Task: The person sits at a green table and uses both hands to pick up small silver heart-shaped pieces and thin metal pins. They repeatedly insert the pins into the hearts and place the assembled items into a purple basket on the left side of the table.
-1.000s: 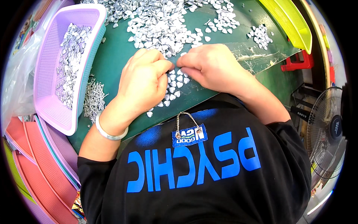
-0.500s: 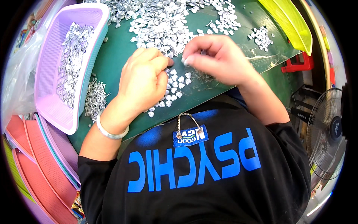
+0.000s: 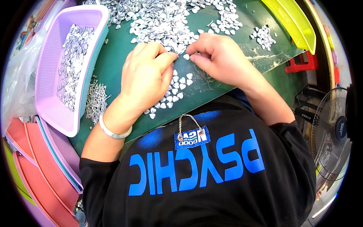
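Observation:
My right hand (image 3: 223, 60) is closed in a pinch, with a small silver heart-shaped piece (image 3: 186, 56) at its thumb and fingertips. Just left of it, my left hand (image 3: 145, 73) is curled, its thumb pressed toward the index finger. Whatever that hand holds is hidden by its own fingers. The fingertips of both hands are close together but apart, over the near side of a big heap of silver heart-shaped pieces (image 3: 162, 26). Below them, beside my left hand, a loose group of heart-shaped pieces (image 3: 175, 91) lies on the green table (image 3: 204, 89).
A purple basket (image 3: 47, 81) holding more hearts stands at the left, with a pile of thin metal pins (image 3: 97, 99) beside it. A small heap of hearts (image 3: 263, 37) and a yellow-green basket (image 3: 293, 22) are at the far right. A fan (image 3: 332, 132) stands right.
My right hand has shifted slightly up and its fingertips have closed in. My left thumb has straightened toward the right hand, so the fingertips are nearer each other.

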Available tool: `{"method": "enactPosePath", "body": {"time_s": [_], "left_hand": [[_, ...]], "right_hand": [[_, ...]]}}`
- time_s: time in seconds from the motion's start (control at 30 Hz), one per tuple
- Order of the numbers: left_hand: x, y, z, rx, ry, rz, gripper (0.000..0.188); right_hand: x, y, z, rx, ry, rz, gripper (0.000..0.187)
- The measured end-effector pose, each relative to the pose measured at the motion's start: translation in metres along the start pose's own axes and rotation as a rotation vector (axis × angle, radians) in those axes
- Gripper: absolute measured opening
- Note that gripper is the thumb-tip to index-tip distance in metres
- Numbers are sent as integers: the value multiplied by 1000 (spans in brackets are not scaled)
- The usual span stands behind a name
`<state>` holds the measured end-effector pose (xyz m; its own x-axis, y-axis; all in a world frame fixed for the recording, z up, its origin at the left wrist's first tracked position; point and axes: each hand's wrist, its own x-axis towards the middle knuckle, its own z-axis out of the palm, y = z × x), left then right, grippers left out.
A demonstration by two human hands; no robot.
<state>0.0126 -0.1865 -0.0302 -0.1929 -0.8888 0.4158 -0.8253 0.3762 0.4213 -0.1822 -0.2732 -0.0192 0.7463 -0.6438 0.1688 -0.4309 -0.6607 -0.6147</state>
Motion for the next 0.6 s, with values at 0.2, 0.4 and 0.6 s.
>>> {"method": "enactPosePath", "body": {"time_s": [0.2, 0.4, 0.6], "left_hand": [[13, -1, 12, 82, 46, 104, 13], [15, -2, 14, 132, 29, 140, 11], [14, -3, 11, -101, 58, -1, 8]], "right_hand": [[-4, -1, 10, -186, -9, -116, 6], [-2, 0, 11, -302, -46, -174, 8], [-2, -4, 9, -106, -97, -131, 11]]}}
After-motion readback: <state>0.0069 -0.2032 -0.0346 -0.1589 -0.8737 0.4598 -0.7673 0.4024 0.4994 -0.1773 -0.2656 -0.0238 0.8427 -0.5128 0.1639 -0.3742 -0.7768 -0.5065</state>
